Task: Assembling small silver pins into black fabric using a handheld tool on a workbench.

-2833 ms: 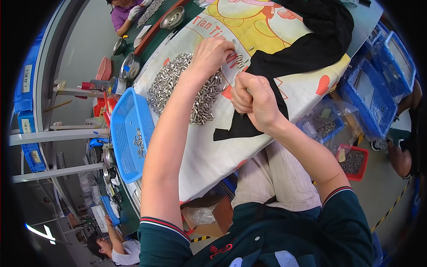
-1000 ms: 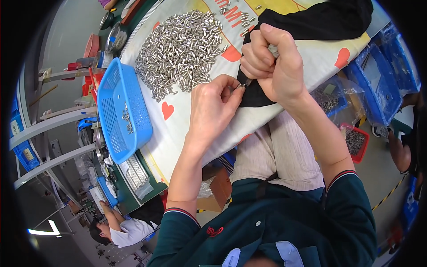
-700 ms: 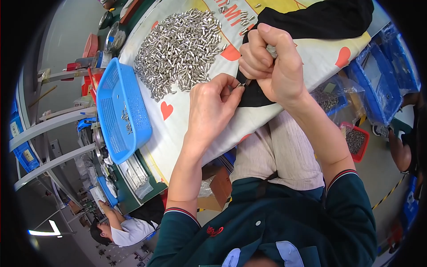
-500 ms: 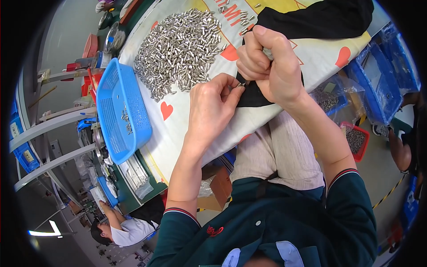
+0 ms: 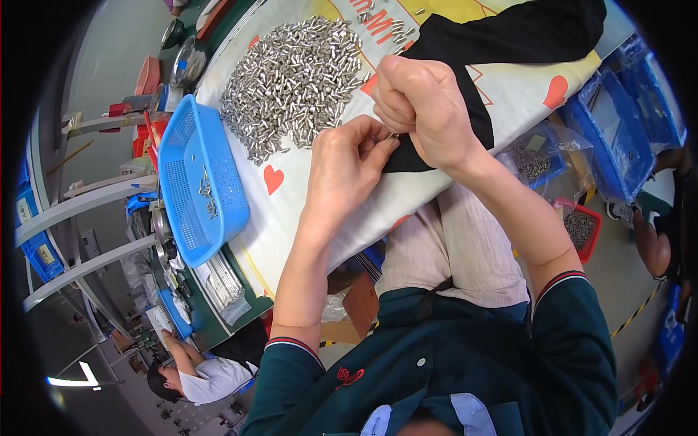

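Between the thumb and forefinger of my left hand (image 5: pixel 343 163) is a small shiny metal pin (image 5: pixel 392 136), only its end showing. My right hand (image 5: pixel 429 109) is a closed fist just right of the pin, very near the left fingertips; what it grips, if anything, is hidden. Beneath both hands a long black cloth (image 5: pixel 520 36) lies bent across the table, reaching to the far right. A large heap of small silver metal pins (image 5: pixel 291 83) spreads to the far left of my hands. A few more loose pins (image 5: pixel 398 30) lie beyond the right hand.
Left of the heap, a blue plastic basket (image 5: pixel 231 211) holds several metal pieces. The table has a light cloth with red hearts (image 5: pixel 273 179). Blue bins (image 5: pixel 607 138) and a red tray of parts (image 5: pixel 590 251) stand at right. Another person (image 5: pixel 207 378) works at lower left.
My right fist has moved a little left and down, closer to the left fingertips, and now partly covers the pin. My left hand has barely moved.
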`<state>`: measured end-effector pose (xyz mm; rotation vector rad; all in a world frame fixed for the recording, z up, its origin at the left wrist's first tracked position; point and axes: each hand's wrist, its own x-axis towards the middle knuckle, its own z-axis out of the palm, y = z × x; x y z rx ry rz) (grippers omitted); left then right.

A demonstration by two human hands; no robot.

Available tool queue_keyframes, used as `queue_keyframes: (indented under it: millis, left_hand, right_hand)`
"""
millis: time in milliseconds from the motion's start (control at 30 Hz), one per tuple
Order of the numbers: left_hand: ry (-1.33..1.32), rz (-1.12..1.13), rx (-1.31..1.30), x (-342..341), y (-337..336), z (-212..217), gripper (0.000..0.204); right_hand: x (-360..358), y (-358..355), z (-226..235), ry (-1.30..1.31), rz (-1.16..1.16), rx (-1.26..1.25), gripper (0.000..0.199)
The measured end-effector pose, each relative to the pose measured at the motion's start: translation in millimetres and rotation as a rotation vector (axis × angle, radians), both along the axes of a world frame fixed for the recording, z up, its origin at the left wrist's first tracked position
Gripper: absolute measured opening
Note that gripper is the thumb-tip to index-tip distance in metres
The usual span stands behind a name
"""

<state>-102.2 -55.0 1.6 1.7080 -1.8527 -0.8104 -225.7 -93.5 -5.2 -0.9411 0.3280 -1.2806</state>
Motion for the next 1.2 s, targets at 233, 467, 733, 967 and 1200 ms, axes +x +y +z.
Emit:
queue_keyframes:
  millis: [233,467,733,967,1200]
  left_hand:
    - [-0.004,0.049,-0.018,0.5,3.9,-2.7,0.011]
    - [-0.013,0.043,-0.031,2.3,4.5,-2.5,0.012]
    - [-0.024,0.065,-0.044,3.5,7.6,-0.7,0.015]
    - [-0.091,0.053,-0.112,-4.4,9.2,1.2,0.010]
    - [-0.078,0.057,-0.113,-5.2,10.0,1.1,0.008]
  right_hand:
    - [-11.4,-4.0,-4.6,-0.146,0.029,0.113,0.040]
    - [-12.9,-6.3,-6.1,-0.257,-0.007,0.119,0.036]
    - [-10.7,-3.9,-3.6,-0.150,0.027,0.120,0.039]
    - [-12.8,-3.1,-2.8,-0.151,0.018,0.158,0.041]
    - [-11.7,-2.9,-2.6,-0.128,0.031,0.149,0.041]
